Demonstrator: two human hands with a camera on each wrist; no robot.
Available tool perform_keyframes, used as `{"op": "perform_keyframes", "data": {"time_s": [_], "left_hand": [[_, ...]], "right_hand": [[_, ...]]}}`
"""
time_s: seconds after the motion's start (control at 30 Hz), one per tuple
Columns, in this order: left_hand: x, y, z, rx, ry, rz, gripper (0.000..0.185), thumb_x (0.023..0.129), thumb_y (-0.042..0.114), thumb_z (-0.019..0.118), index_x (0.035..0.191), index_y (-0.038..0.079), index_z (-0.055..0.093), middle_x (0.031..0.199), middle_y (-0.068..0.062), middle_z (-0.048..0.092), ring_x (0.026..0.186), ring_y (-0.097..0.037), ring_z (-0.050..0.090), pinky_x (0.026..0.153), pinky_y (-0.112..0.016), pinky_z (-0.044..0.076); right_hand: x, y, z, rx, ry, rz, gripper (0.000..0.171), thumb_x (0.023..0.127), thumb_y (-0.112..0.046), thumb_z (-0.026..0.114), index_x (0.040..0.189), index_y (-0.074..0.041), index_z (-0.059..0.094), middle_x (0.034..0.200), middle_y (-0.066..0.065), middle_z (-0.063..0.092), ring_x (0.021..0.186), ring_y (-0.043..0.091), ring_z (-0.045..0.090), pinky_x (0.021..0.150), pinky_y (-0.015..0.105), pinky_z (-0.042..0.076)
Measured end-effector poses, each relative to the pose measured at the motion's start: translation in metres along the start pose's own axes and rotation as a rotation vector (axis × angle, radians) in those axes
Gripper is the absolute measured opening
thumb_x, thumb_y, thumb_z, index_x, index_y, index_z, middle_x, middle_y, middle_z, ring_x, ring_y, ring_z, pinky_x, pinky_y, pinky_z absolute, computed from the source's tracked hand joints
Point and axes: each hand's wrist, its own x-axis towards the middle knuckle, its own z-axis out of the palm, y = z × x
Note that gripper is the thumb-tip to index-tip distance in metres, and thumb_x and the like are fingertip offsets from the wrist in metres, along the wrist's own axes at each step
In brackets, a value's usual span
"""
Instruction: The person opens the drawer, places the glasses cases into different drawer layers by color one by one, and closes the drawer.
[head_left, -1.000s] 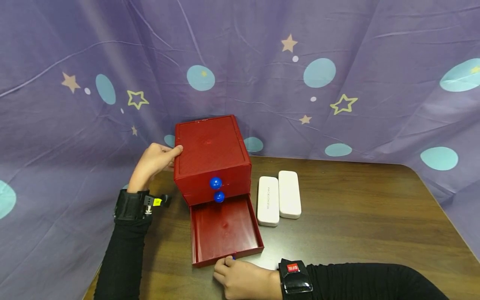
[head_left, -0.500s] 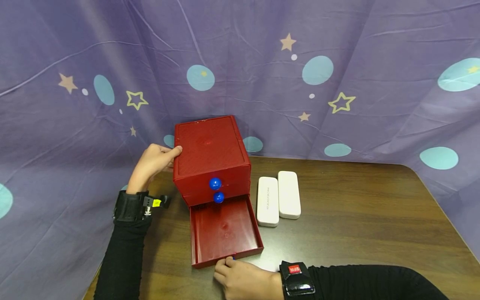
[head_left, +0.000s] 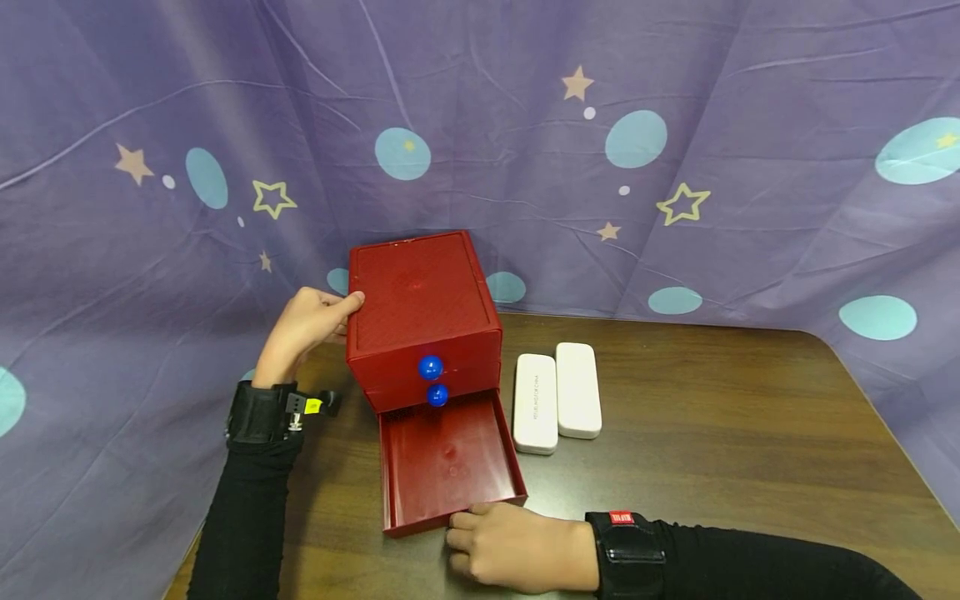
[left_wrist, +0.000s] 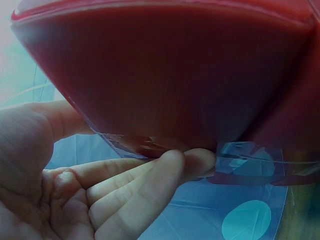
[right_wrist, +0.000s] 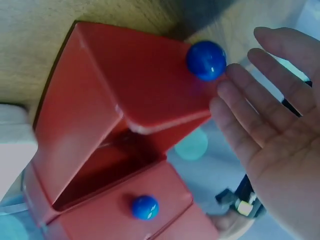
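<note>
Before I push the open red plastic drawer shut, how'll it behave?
The red plastic drawer looks stiff, its edges straight. It's probably light, being shallow and thin-walled. Pushing might nudge the boxy red cabinet back, though the left hand grips it.

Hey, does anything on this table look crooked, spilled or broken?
Nothing really stands out. The bottom drawer is pulled out but looks in line with the red box, and no spill or crack shows. The plain white case sits slightly farther back than the lettered white case, which hardly looks odd.
</note>
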Motion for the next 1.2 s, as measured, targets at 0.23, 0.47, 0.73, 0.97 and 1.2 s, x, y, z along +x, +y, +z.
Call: {"op": "perform_keyframes", "data": {"time_s": [0.23,0.47,0.73,0.97,1.2], "left_hand": [[-0.001,0.0,0.0,-0.005,-0.006,-0.008,0.04,0.101,0.035,0.062,0.073,0.008,0.071,0.06,0.012,0.061,0.068,-0.008,0.073,0.068,-0.026,0.062],[-0.002,0.0,0.0,-0.011,-0.002,-0.011,0.04,0.101,0.036,0.062,0.076,0.006,0.073,0.058,0.013,0.06,0.068,-0.007,0.073,0.069,-0.028,0.062],[-0.001,0.002,-0.001,-0.013,-0.015,-0.018,0.05,0.101,0.037,0.063,0.057,0.018,0.049,0.052,0.013,0.038,0.065,-0.01,0.072,0.069,-0.028,0.063],[0.002,0.001,0.0,0.001,-0.007,-0.02,0.045,0.1,0.037,0.062,0.062,0.013,0.058,0.053,0.014,0.044,0.068,-0.009,0.073,0.066,-0.025,0.061],[0.004,-0.001,0.001,0.023,0.005,-0.019,0.04,0.101,0.037,0.061,0.079,0.005,0.072,0.063,0.013,0.063,0.069,-0.01,0.075,0.069,-0.028,0.063]], "right_hand": [[-0.019,0.022,-0.014,0.274,0.128,0.083,0.004,0.099,-0.027,0.065,0.1,-0.024,0.068,0.102,-0.011,0.065,0.096,0.006,0.059,0.083,0.02,0.053],[-0.042,0.056,-0.023,0.312,0.259,0.19,0.016,0.086,-0.018,0.078,0.101,-0.018,0.072,0.097,-0.008,0.066,0.091,0.008,0.061,0.081,0.022,0.055],[-0.074,0.101,-0.02,0.235,0.209,0.358,0.023,0.079,-0.012,0.084,0.1,-0.015,0.074,0.099,-0.003,0.07,0.094,0.014,0.065,0.085,0.03,0.059],[-0.1,0.137,-0.002,0.251,0.118,0.531,0.028,0.075,0.002,0.083,0.101,-0.008,0.075,0.097,0.004,0.069,0.089,0.021,0.068,0.08,0.036,0.061],[-0.12,0.163,0.029,0.285,0.016,0.614,0.031,0.073,0.008,0.08,0.1,-0.007,0.076,0.094,0.006,0.069,0.087,0.024,0.069,0.074,0.039,0.061]]}}
